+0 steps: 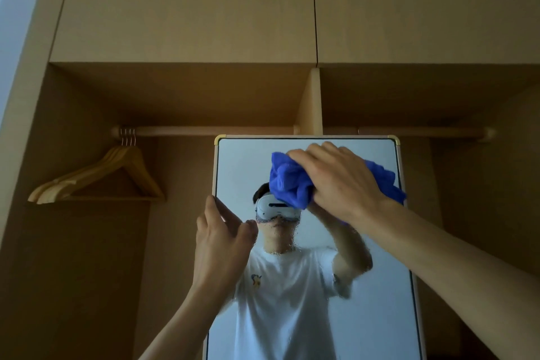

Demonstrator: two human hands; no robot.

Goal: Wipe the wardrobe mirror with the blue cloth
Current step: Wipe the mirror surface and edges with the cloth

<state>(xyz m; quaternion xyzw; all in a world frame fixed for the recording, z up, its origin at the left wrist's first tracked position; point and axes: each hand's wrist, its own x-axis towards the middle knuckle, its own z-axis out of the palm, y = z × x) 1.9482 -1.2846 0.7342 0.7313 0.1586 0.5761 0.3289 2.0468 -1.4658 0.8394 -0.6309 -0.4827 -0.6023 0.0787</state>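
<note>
A tall rectangular mirror [385, 286] with a pale frame and brass-coloured corner caps stands in the lower centre of the frame, in front of an open light-wood wardrobe [175, 9]; its top edge sits just below the round wooden hanging rail [219, 131]. The right hand [342, 181] comes in from the lower right and lies against the upper part of the glass, its fingers curled over and grasping a crumpled, fluffy blue cloth [289, 181]; the cloth is bunched between palm and mirror, spilling out to the left of the knuckles and past the wrist near the right frame edge. The left hand [222, 240] rises from the bottom centre and holds the mirror's left edge, fingers up along the frame and thumb bent over the front of the glass. Fine droplets speckle the glass from mid-height downward; the strip above them looks clear. The glass reflects a person in a white T-shirt and a white headset. At middle left, a bundle of wooden coat hangers [117, 172] hangs from the rail.
</note>
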